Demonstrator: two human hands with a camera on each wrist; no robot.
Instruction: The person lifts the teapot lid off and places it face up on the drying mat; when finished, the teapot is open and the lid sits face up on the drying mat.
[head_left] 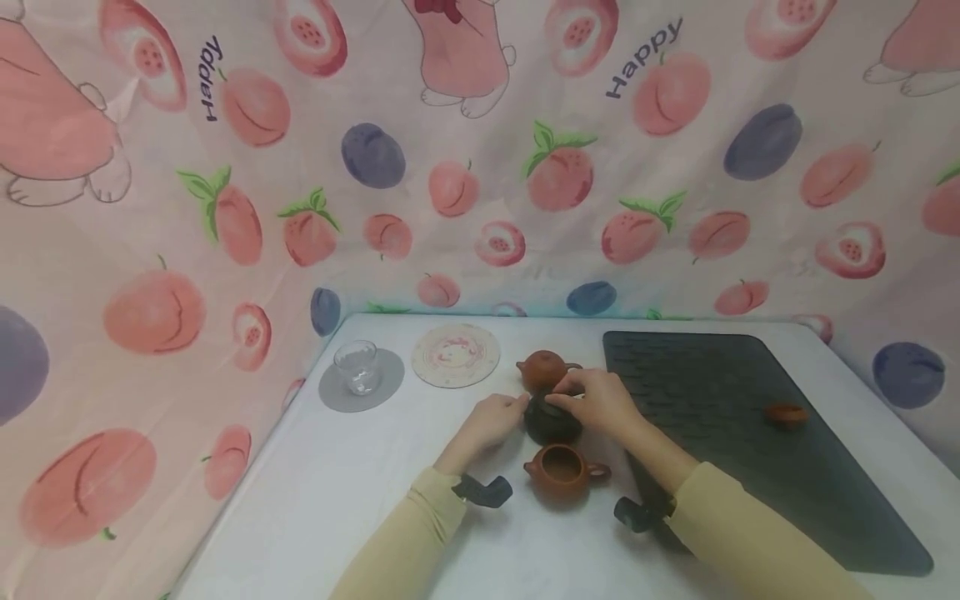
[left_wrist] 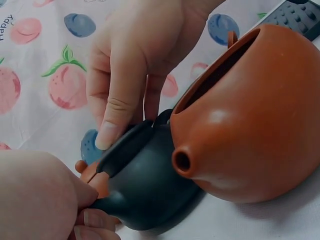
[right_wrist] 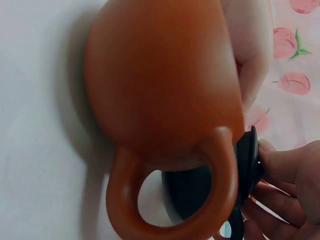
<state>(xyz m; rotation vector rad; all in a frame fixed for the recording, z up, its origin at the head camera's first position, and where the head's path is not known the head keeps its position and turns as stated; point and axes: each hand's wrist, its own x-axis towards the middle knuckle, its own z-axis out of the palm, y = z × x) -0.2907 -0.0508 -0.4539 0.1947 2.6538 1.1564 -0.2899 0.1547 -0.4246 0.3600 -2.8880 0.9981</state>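
Note:
A dark teapot (head_left: 552, 423) stands in the middle of the table, between two brown teapots. My left hand (head_left: 491, 421) pinches its spout (left_wrist: 107, 204) between thumb and fingers. From above, my right hand (head_left: 597, 406) grips the dark lid (left_wrist: 127, 147) at the pot's mouth, thumb on the near side, other fingers partly hidden behind. Closer to me sits a lidless brown teapot (head_left: 561, 475), its spout toward the left and its handle (right_wrist: 220, 185) toward the right. The lidded brown teapot (head_left: 543, 371) is just behind the dark one.
At right lies a large black tray (head_left: 750, 483) with a small brown lid (head_left: 785, 414) on it. Back left, a clear glass cup (head_left: 357, 367) rests on a grey round mat (head_left: 386, 392), beside a patterned round mat (head_left: 455, 357). Fruit-printed cloth (head_left: 465, 233) hangs behind.

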